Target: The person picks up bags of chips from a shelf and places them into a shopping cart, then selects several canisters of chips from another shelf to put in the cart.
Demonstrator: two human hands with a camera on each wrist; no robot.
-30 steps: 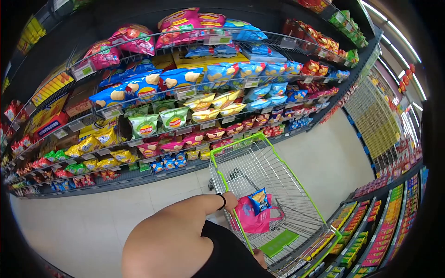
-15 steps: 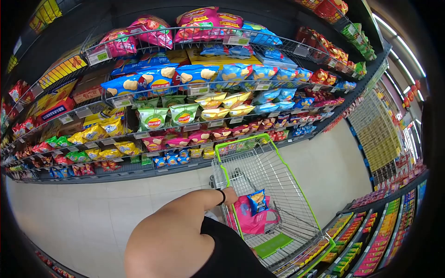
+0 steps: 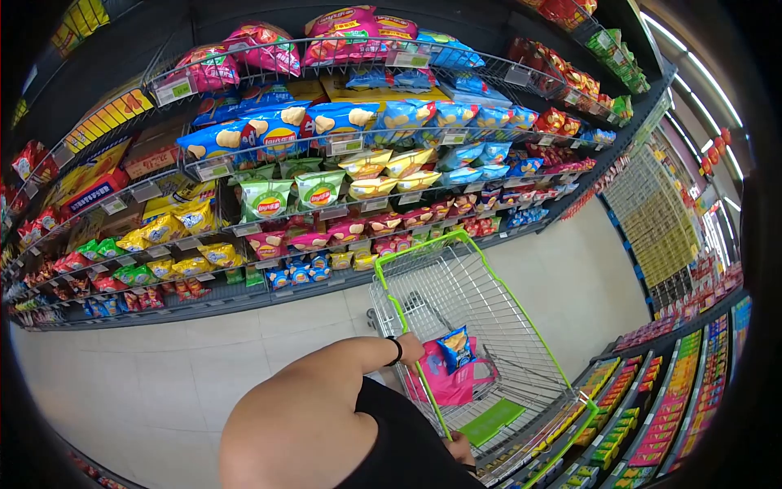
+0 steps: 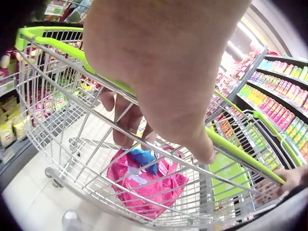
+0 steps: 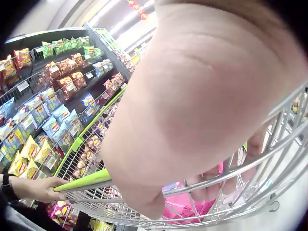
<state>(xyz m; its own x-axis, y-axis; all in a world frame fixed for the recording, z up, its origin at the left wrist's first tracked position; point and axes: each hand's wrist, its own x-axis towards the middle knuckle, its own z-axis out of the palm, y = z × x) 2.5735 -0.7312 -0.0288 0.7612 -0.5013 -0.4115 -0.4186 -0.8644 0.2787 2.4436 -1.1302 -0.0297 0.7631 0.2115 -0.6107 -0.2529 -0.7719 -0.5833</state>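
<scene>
Green-edged wire shopping cart (image 3: 492,421) stands below me. My left hand (image 3: 411,349), with a black band at the wrist, grips its near green rim; in the left wrist view the left hand (image 4: 159,77) has its fingers bent over that rim. Farther along the same rim my right hand (image 3: 460,448) holds on, partly hidden by the black clothing. Close up, the right hand (image 5: 192,106) has its fingers curled over the rim. Inside the cart lies a pink bag (image 3: 444,386) with a blue snack packet (image 3: 458,349) on top.
Long shelves of snack bags (image 3: 277,137) curve along the left and ahead. At the lower right stand more shelves with colourful packets (image 3: 666,416). Pale tiled floor (image 3: 562,277) runs between them, and a wire rack (image 3: 656,220) stands farther off.
The right hand, out of sight behind the body half a second ago, shows again at the cart's rim. Shelves and cart have shifted slightly in the head view. The bag and packet remain inside.
</scene>
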